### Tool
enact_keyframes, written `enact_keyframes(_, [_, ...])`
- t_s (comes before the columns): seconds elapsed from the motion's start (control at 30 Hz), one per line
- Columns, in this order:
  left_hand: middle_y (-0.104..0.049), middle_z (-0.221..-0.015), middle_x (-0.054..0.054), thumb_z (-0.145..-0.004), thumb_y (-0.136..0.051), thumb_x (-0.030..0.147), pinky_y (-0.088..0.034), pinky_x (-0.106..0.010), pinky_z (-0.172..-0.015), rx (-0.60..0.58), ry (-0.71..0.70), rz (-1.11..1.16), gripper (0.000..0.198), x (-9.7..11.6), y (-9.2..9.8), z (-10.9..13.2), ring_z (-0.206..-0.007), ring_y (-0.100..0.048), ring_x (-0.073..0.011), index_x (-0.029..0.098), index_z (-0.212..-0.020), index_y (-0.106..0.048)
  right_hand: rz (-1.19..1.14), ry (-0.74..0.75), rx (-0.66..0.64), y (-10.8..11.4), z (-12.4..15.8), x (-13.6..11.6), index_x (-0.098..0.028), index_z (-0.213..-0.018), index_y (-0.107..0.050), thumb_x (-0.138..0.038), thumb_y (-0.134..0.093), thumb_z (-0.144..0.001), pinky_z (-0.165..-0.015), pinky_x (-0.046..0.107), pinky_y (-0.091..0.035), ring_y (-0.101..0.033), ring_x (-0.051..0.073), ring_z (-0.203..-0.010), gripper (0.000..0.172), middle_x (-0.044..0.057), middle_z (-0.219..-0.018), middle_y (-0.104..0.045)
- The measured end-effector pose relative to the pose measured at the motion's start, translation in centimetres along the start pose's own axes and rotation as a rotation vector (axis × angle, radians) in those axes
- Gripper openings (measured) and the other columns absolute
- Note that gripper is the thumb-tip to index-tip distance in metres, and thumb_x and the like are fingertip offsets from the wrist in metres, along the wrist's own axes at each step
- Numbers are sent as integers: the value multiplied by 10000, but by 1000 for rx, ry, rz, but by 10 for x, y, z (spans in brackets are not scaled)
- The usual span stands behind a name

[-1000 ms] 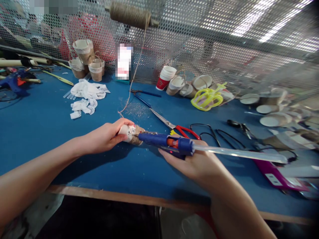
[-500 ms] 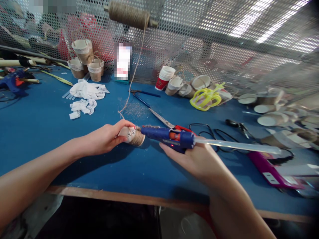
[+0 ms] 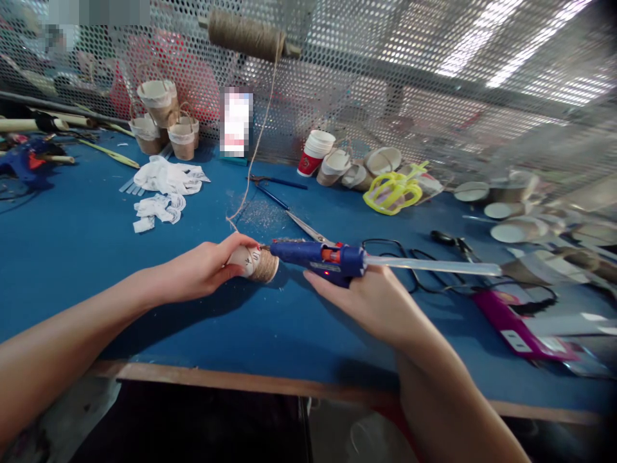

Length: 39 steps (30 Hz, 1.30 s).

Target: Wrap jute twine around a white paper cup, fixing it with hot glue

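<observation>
My left hand is closed round a small paper cup, which lies tilted on its side just above the blue table. Brown twine is wound about the cup's right-hand end. From there a loose strand runs up to a large twine spool mounted on the mesh. My right hand grips a blue hot glue gun, with a long clear glue stick poking out of its back. The gun's nozzle is at the twine beside my left fingertips; whether it touches is too small to tell.
Scissors and blue-handled pliers lie beyond my hands. White paper scraps are on the left, near twine-covered cups. More cups, a yellow woven piece, black cord and a purple packet lie rightward.
The glue gun has turned slightly, so its glue stick points less downward and its rear has shifted left. My left hand keeps hold of the cup almost unmoved. The view has shifted slightly.
</observation>
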<state>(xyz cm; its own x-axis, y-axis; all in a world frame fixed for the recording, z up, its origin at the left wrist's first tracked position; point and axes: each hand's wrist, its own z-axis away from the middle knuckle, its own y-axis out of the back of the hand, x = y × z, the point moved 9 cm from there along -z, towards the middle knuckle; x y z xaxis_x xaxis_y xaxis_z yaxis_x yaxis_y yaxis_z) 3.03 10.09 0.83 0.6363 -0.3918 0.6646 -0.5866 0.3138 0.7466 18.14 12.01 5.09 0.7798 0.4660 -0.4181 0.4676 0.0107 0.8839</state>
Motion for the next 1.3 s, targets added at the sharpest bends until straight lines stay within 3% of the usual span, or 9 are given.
enact_keyframes(0.17, [-613,-1034,-75,-874,-369,265,-433,-284,-706,11,-8,2,331,-2,0,0,-844,-600,-192,194,-1196,-340,-14,-54,-37,-5,0,6,-179,-646,-573,-348,-521,-731,-513,259,-420,-518,142,-530,196,-7,-549,-565])
enact_keyframes(0.5, [-619,-1013,-77,-873,-362,277,-447,-310,-711,10,15,-21,339,-5,0,0,-827,-605,-205,196,-1202,-343,-50,-17,-14,-4,-1,2,-172,-669,-572,-324,-526,-729,-534,249,-423,-508,129,-535,170,-12,-564,-560])
enact_keyframes(0.83, [-609,-1076,-89,-866,-365,266,-445,-301,-720,19,-18,-32,349,-2,0,0,-879,-609,-214,205,-1210,-348,-181,-69,-15,-4,-5,4,-179,-595,-515,-308,-562,-701,-451,216,-385,-426,84,-441,174,-49,-479,-477])
enact_keyframes(1.0, [-601,-1101,-88,-871,-363,268,-437,-303,-736,11,6,-25,331,-2,0,0,-908,-602,-217,206,-1196,-355,-356,-290,-60,-5,-10,28,-170,-638,-514,-329,-601,-670,-373,219,-352,-416,79,-344,184,-60,-411,-464])
enact_keyframes(1.13, [-598,-1103,-85,-874,-357,267,-434,-313,-765,0,-4,-14,342,-1,-1,0,-927,-597,-215,207,-1211,-348,-567,-324,172,18,-29,64,-168,-703,-530,-304,-646,-623,-466,226,-424,-517,98,-493,196,-15,-587,-576])
enact_keyframes(1.2, [-605,-1086,-89,-872,-357,263,-436,-334,-762,-8,10,-26,359,-3,-1,0,-918,-600,-228,210,-1227,-335,-486,-385,208,22,-38,87,-164,-669,-532,-308,-598,-679,-479,228,-428,-522,98,-518,158,10,-626,-591])
enact_keyframes(1.3, [-606,-1085,-89,-874,-351,262,-435,-351,-764,-13,9,-27,363,-3,-2,1,-921,-598,-238,217,-1233,-330,-325,-466,159,17,-52,117,-156,-608,-524,-308,-489,-775,-453,223,-404,-475,76,-460,229,31,-597,-577])
